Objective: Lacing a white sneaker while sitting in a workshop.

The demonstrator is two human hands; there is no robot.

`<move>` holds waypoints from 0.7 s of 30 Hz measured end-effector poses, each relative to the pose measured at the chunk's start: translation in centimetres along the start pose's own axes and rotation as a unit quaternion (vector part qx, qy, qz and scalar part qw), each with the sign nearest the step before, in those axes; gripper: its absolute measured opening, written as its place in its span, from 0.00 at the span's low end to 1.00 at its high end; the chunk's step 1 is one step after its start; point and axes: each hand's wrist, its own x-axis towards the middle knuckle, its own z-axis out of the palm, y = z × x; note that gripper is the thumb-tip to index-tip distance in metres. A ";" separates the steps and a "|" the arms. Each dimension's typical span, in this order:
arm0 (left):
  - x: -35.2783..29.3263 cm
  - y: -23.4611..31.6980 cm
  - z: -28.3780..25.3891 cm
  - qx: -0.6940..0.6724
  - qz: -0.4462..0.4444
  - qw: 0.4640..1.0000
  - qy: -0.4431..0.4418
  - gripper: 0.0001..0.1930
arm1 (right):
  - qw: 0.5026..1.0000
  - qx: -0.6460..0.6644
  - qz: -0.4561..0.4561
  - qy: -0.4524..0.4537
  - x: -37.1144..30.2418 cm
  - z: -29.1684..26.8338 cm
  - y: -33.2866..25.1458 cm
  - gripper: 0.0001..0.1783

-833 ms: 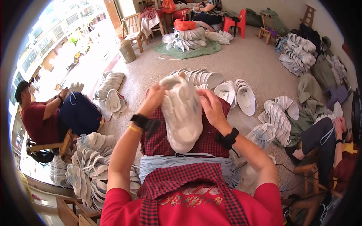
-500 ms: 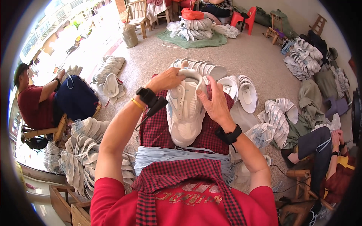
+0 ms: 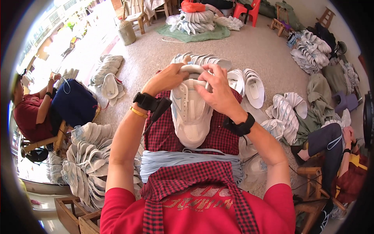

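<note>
A white shoe upper (image 3: 190,126) with pale blue accents lies on the red-and-black checked apron (image 3: 157,132) over my lap, its toe toward me. My left hand (image 3: 168,79) is closed around the left side of its ankle opening. On the opposite side, my right hand (image 3: 219,89) grips the collar and tongue area, with bent fingers over the rim and the thumb in front. The upper's eyelets show along its left side, with no lace visible in them. Between the upper and my body, a bundle of light blue laces (image 3: 187,165) stretches across my lap.
Stacked white uppers (image 3: 83,160) lie at left; more uppers (image 3: 290,117) lie at right. Beyond my lap stand another row of uppers (image 3: 204,59) and a white pair (image 3: 254,89). Seated co-workers (image 3: 33,113) flank me. Wooden stools (image 3: 72,212) stand near my left elbow.
My right hand has shifted from lying along the upper's right side to curling its fingers over the collar. My left hand keeps its hold. The whole view has shifted slightly.
</note>
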 end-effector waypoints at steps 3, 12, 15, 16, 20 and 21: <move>-0.4 -3.3 1.4 -0.074 0.011 0.997 0.030 0.19 | 0.995 0.073 0.058 0.021 -1.0 0.0 0.6 0.16; -0.2 -4.8 3.1 -0.066 0.025 0.996 0.048 0.19 | 0.998 -0.014 -0.033 0.050 -2.5 2.6 1.6 0.26; -0.8 -5.7 2.9 -0.003 0.068 0.996 0.054 0.19 | 0.996 0.062 -0.027 -0.058 -1.8 0.7 1.9 0.28; -0.9 -6.1 2.7 0.044 0.084 0.995 0.043 0.20 | 0.992 0.057 -0.022 -0.107 -1.5 0.0 2.1 0.29; -1.6 -5.2 2.7 -0.071 -0.003 0.997 0.040 0.20 | 0.990 0.068 -0.027 -0.118 -0.8 0.3 2.1 0.29; -1.8 -5.2 3.2 -0.070 -0.005 0.997 0.038 0.20 | 0.994 0.040 -0.023 -0.095 -0.8 0.7 2.1 0.29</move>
